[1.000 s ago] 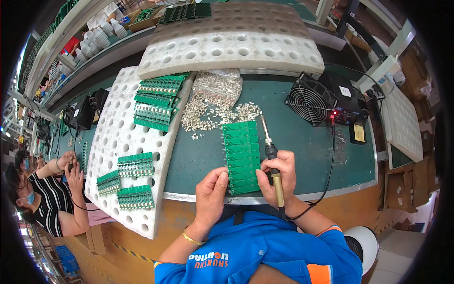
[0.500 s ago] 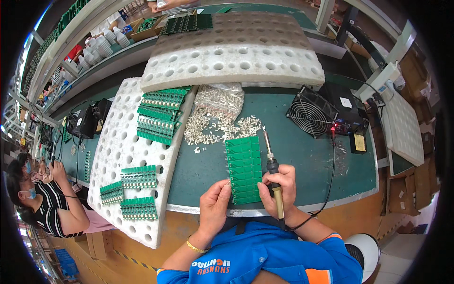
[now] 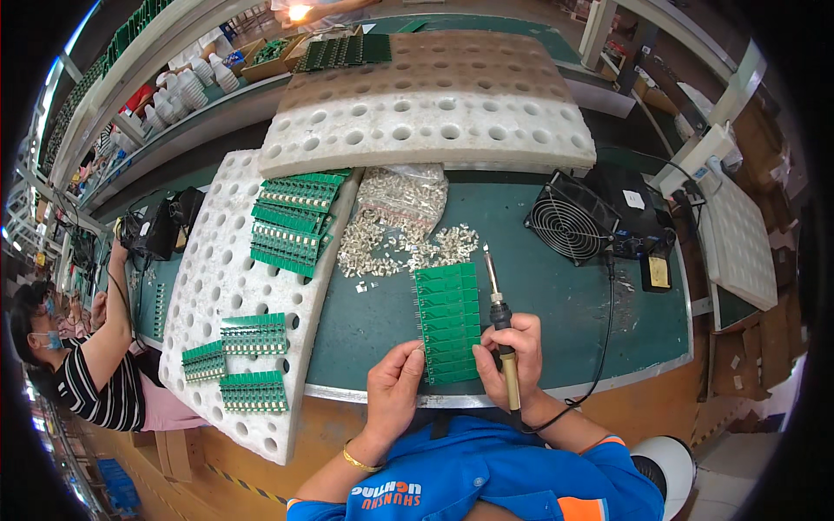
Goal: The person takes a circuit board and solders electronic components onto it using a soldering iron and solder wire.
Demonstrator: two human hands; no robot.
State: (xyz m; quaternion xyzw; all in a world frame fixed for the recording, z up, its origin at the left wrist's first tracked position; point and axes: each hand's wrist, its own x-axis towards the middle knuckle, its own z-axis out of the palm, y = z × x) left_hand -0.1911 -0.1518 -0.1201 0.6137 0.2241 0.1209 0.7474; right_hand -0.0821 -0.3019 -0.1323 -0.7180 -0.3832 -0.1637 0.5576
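My left hand (image 3: 396,387) pinches the left edge of a green circuit board panel (image 3: 447,323), which stretches away from me over the bench. A row of small pins or parts lines that left edge. In my right hand (image 3: 512,358) is a soldering iron (image 3: 501,321) with a tan handle, its metal tip pointing away from me beside the board's far right corner. My right thumb touches the board's right edge. Beyond the board lies a pile of small white connectors (image 3: 382,239), partly spilling from a clear plastic bag (image 3: 408,193).
At left, a white foam board with holes (image 3: 204,286) carries several green panels (image 3: 295,217). Another foam board (image 3: 434,95) spans the raised shelf. A black fan (image 3: 566,224) and soldering station (image 3: 632,204) stand at right; the iron's cord (image 3: 611,321) crosses the bench. A co-worker (image 3: 91,373) sits left.
The view has shifted slightly, with the scene sitting a little lower. My hands keep their hold on the board and iron. The co-worker at left has stretched an arm toward the black equipment.
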